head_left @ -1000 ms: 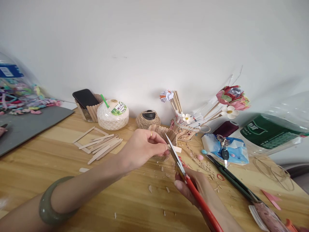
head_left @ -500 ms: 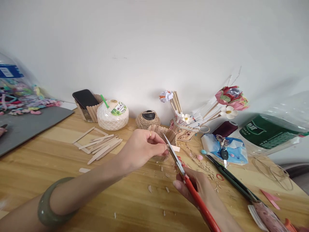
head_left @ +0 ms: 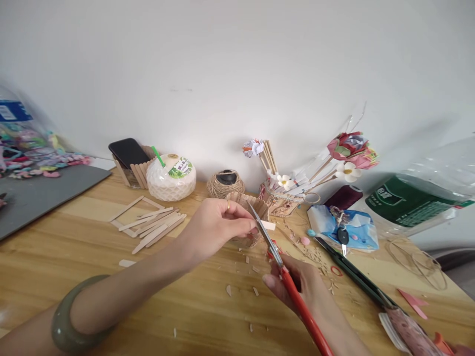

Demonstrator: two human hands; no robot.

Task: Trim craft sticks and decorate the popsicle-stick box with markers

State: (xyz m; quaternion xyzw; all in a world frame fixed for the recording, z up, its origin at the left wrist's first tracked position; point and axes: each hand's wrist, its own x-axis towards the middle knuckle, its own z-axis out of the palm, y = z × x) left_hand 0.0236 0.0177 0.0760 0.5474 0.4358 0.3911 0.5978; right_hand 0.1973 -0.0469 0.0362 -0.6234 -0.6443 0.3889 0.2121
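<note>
Head view shows our left hand (head_left: 213, 227) with thumb and fingers pinched together on a short pale strip (head_left: 266, 225), held in front of the small stick basket (head_left: 262, 210). Our right hand (head_left: 297, 287) is curled around the red handles of the scissors (head_left: 302, 302), and their blades cross the strip as we see it; we cannot tell whether they bite into it. Wood scraps (head_left: 229, 290) lie scattered below on the table (head_left: 208, 321). To the left we have a pile of flat sticks (head_left: 165, 226), with a coconut (head_left: 170, 182) behind it; a ball of twine (head_left: 224, 188) sits just behind the basket.
</note>
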